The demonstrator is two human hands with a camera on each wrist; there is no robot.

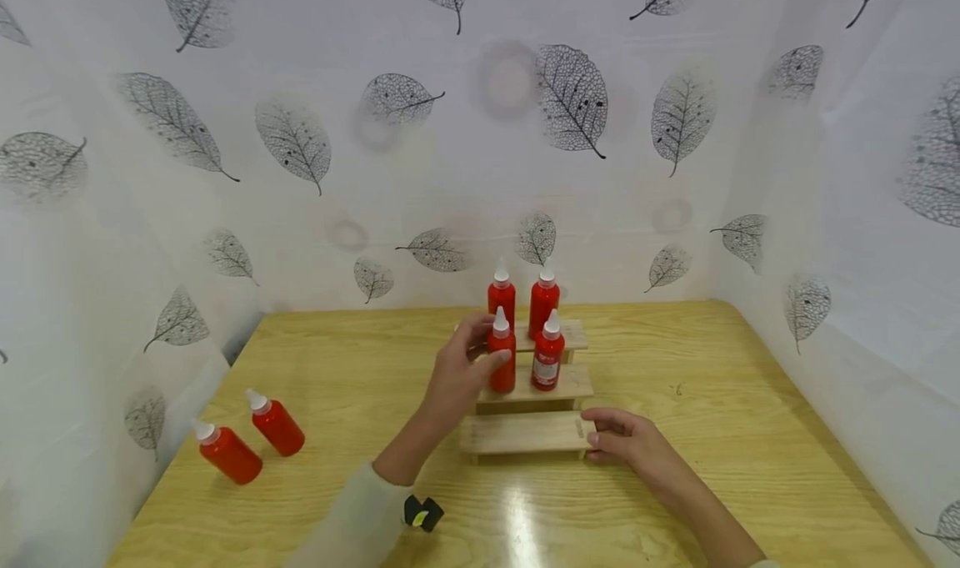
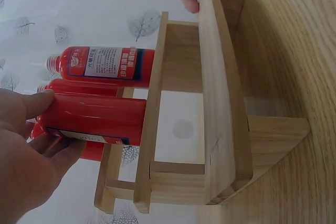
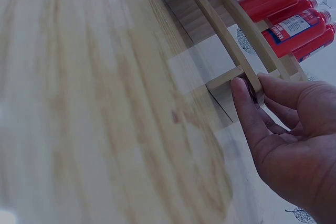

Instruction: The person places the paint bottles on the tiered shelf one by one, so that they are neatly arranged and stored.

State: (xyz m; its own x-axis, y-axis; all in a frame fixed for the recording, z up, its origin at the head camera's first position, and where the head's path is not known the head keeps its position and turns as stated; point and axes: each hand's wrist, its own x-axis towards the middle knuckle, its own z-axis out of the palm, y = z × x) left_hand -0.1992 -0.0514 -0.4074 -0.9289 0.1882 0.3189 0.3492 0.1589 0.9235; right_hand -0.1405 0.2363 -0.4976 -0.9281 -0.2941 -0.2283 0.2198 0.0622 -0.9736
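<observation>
A three-step wooden stand [image 1: 525, 434] is on the table. My left hand [image 1: 461, 372] grips a red bottle [image 1: 502, 368] with a white pointed cap, upright on the middle step's left part; the left wrist view shows thumb and fingers around the bottle [image 2: 94, 116]. Beside it on the same step stands a labelled red bottle [image 1: 547, 364]. Two more red bottles, left [image 1: 501, 295] and right [image 1: 543, 305], stand on the top step, partly hidden by those in front. My right hand [image 1: 626, 441] pinches the right end of the bottom step, thumb and fingers on its edge [image 3: 254, 85].
Two red bottles, one nearer the edge [image 1: 232, 455] and one beside it [image 1: 279, 428], sit at the table's left. A small black object with a yellow mark [image 1: 422, 514] is by the left sleeve [image 1: 360, 518]. Leaf-printed white sheeting [image 1: 465, 168] encloses the back and sides.
</observation>
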